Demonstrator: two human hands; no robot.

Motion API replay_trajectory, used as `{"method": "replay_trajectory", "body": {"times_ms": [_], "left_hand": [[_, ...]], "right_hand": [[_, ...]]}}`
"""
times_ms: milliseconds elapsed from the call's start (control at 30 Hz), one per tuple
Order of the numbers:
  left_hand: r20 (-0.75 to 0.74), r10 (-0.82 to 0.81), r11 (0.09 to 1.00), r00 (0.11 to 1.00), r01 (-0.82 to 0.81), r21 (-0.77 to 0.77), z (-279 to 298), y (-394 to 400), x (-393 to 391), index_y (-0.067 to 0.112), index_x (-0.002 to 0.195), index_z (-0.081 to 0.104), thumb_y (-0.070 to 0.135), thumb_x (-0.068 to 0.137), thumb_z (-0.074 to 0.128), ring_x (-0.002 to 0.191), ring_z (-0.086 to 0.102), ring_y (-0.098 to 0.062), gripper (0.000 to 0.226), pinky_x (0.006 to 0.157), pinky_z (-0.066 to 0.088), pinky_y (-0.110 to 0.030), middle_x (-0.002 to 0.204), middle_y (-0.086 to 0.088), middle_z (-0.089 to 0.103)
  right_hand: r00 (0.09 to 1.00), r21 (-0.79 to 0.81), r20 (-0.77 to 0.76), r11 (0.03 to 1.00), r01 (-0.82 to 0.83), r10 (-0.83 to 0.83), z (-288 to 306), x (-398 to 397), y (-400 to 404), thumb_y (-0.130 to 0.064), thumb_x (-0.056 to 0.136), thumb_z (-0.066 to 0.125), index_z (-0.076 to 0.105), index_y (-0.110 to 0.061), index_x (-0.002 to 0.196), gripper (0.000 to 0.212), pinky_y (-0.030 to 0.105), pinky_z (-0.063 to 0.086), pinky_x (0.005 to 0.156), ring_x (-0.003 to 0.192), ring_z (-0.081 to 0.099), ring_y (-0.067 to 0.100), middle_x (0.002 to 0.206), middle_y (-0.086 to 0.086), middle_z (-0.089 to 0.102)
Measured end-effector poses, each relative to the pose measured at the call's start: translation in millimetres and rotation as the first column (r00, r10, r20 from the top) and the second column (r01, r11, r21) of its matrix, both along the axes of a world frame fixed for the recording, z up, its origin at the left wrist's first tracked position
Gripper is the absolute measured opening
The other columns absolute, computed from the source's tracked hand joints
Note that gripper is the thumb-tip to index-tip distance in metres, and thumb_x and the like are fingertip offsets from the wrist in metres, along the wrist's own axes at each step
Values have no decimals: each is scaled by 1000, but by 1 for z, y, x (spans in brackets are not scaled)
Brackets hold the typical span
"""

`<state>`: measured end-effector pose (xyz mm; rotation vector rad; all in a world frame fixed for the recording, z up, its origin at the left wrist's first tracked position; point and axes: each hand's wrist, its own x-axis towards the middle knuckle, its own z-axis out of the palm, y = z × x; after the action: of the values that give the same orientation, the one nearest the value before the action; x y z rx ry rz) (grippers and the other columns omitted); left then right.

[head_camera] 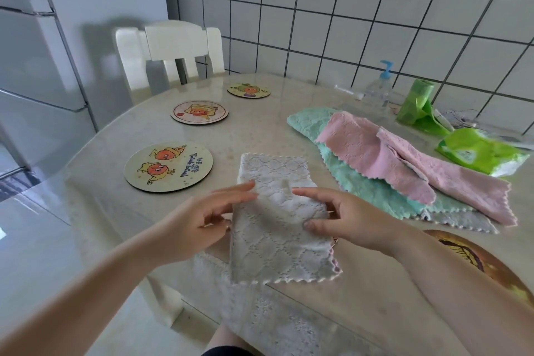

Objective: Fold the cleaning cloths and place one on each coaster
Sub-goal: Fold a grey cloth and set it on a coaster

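- Both hands are on the white cloth (277, 220), which lies folded into a long strip at the near edge of the table (260, 130), its zigzag hem hanging just past the rim
- The left hand (199, 222) holds the strip's left edge, fingers stretched over the top and thumb tucked below, it seems to keep the layers lined up
- The right hand (346, 217) pinches the right edge, thumb on top, fingers curled behind; likely set to bring one end over for the next fold
- Three coasters wait bare: the near coaster (169, 166) just left of the cloth, the middle coaster (199, 112) and the far coaster (248, 90) further back
- The pink cloth (404, 165) sprawls unfolded over the green cloth (361, 182), with a grey cloth (462, 220) beneath, all to the right
- Open tabletop lies between strip and near coaster, so a short leftward carry looks unobstructed
- The pump bottle (378, 89) and green packets (479, 150) sit well back by the wall
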<state>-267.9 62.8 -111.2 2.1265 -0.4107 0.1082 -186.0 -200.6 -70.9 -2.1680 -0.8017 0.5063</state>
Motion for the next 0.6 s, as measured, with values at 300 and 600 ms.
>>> {"method": "replay_trajectory", "body": {"times_ms": [300, 600], "left_hand": [[483, -60, 905, 874, -157, 395, -26, 0, -10, 31, 126, 56, 9, 75, 73, 121, 48, -10, 58, 90, 48, -33, 142, 11, 41], [530, -290, 854, 797, -35, 520, -33, -17, -18, 22, 129, 55, 33, 89, 57, 137, 34, -17, 42, 108, 32, -46, 142, 2, 46]], "right_hand": [[880, 168, -462, 964, 204, -106, -14, -23, -4, -16, 95, 50, 62, -32, 117, 30, 20, 47, 54, 57, 52, 5, 73, 0, 61], [907, 43, -413, 997, -71, 82, 0, -45, -27, -30, 86, 59, 60, -45, 117, 34, 25, 52, 72, 74, 53, 15, 122, 3, 60]]}}
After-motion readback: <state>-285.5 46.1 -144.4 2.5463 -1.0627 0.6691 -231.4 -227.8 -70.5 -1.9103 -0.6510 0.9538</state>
